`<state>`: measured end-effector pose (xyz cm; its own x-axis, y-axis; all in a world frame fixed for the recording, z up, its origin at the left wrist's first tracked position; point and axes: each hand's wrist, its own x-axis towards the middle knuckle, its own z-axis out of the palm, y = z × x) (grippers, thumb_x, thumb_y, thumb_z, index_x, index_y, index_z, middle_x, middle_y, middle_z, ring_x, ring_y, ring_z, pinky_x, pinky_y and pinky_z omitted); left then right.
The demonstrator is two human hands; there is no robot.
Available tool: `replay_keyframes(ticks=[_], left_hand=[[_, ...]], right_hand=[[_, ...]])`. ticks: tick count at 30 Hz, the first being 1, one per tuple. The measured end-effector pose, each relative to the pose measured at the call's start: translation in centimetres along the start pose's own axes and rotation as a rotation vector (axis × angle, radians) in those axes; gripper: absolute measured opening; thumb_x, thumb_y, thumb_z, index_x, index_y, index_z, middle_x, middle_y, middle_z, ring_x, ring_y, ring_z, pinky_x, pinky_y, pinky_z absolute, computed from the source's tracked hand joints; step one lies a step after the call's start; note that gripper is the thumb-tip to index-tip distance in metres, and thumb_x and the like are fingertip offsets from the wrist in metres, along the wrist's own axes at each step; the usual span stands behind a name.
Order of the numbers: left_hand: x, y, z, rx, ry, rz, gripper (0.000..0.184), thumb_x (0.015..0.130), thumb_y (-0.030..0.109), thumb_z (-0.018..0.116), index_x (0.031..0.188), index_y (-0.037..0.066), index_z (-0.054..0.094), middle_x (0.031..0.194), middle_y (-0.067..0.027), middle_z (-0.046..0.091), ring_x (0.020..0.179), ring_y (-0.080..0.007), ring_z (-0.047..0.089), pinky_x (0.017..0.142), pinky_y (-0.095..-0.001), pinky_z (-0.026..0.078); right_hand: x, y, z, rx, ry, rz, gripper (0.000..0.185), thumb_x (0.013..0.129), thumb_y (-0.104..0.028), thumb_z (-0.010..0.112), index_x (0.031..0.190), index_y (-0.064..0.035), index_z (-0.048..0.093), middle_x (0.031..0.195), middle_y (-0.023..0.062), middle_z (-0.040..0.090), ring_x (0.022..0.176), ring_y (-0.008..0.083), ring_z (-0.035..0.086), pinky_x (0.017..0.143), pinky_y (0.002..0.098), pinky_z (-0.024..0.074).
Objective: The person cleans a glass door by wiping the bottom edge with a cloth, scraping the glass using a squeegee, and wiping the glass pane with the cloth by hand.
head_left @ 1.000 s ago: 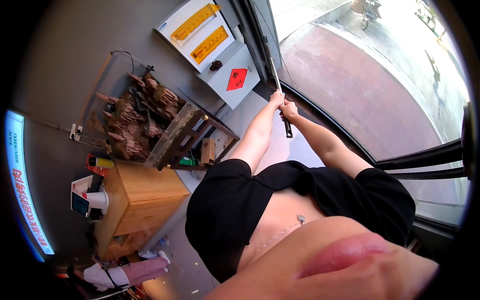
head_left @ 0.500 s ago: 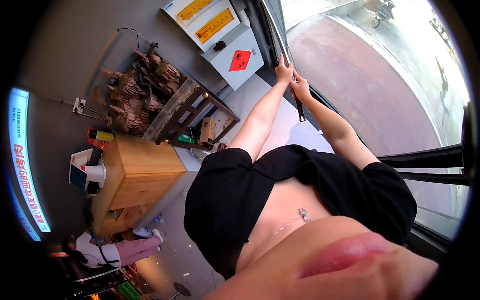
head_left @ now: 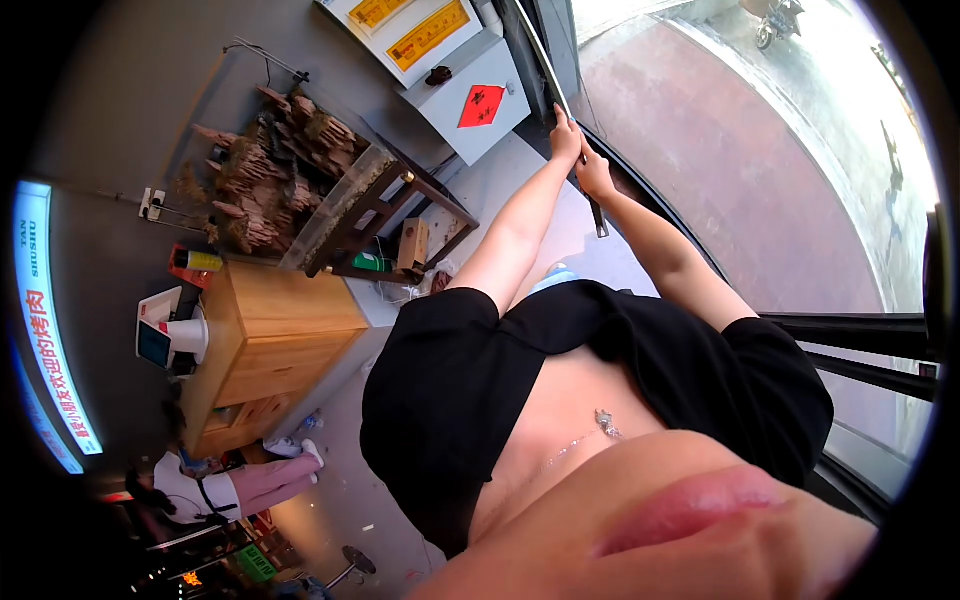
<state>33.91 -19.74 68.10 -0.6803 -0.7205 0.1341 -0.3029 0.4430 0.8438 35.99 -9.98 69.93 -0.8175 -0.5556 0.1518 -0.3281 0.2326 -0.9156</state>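
At one o'clock, the left hand (head_left: 566, 138) and right hand (head_left: 595, 173) are wrapping their fingers around a long pole (head_left: 547, 70) beside the glass (head_left: 700, 180), the floor (head_left: 572, 232) showing pale, while a tank (head_left: 345, 210) (full of jagged rock) is standing at ten.

A red diamond paper (head_left: 481, 106) marks the grey box (head_left: 470, 85); the cabinet (head_left: 285, 330) is honey-brown.

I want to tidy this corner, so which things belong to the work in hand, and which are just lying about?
In use:
long pole, gripped by the left hand and right hand

Seemingly just there:
cardboard box
green container
wooden cabinet
rocks
red paper, on the grey box
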Motion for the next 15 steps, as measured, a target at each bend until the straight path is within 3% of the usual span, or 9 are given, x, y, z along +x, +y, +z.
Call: replay_keyframes(ticks=[1, 9, 15], left_hand=[[0.2, -1.3, 0.8, 0.028, 0.004, 0.007, 0.048, 0.077, 0.017, 0.035, 0.12, 0.005, 0.018, 0.067, -0.0187, 0.054, 0.063, -0.0312, 0.053, 0.057, -0.0381, 0.042], [-1.6, -3.0, 0.4, 0.025, -0.105, -0.064, 0.051, 0.078, 0.017, 0.035, 0.122, 0.007, 0.012, 0.065, -0.019, 0.053, 0.061, -0.0321, 0.053, 0.055, -0.0393, 0.041], [-0.6, -5.8, 1.2, 0.086, -0.175, -0.121, 0.05, 0.077, 0.018, 0.036, 0.121, 0.005, 0.015, 0.069, -0.0202, 0.054, 0.064, -0.0331, 0.053, 0.058, -0.0388, 0.042]], right_hand=[[-0.4, -0.6, -0.2, 0.048, -0.092, 0.176, 0.047, 0.074, -0.011, 0.038, 0.119, -0.0174, 0.027, 0.05, 0.0115, 0.05, 0.036, 0.0179, 0.049, 0.037, 0.0284, 0.0411], [-1.5, 2.1, 2.4, 0.12, -0.066, 0.244, 0.046, 0.075, -0.009, 0.04, 0.118, -0.0189, 0.029, 0.055, 0.0123, 0.051, 0.046, 0.0139, 0.049, 0.046, 0.0272, 0.0394], [-0.7, 3.2, 3.8, 0.169, -0.099, 0.361, 0.044, 0.075, -0.011, 0.041, 0.117, -0.0212, 0.033, 0.048, 0.0039, 0.047, 0.037, 0.0098, 0.044, 0.036, 0.0242, 0.0374]])
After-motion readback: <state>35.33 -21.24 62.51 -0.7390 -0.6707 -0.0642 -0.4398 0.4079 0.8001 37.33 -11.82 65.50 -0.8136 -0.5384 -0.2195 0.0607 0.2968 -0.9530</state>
